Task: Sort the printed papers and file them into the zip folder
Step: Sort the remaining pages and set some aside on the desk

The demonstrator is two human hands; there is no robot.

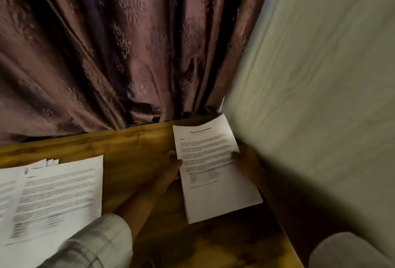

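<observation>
Item: stack of printed papers [213, 173], white, typed text with a heading and short paragraphs on the top sheet, several sheets thick at its near edge; located at the right end of the table [139, 146], just beside a pale greenish surface [320, 75] that rises along the table's right side. The stack's far end is tilted toward that surface; whether the near end touches the wood cannot be told. Left hand [172, 168]: grips the stack's left edge, thumb laid over the top sheet, the other fingers hidden beneath. Right hand [245, 161]: grips the right edge, thumb on the top sheet, the rest of the hand in shadow against the pale surface. Further papers [55, 199]: printed sheets lying flat and overlapping at the table's left end, well apart from the held stack, text blurred. Left forearm in a pale checked sleeve [96, 242]; a light sleeve [346, 250] at the lower right corner. Backdrop: brown-purple patterned curtain [128, 43] hanging in folds behind the table's far edge.
</observation>
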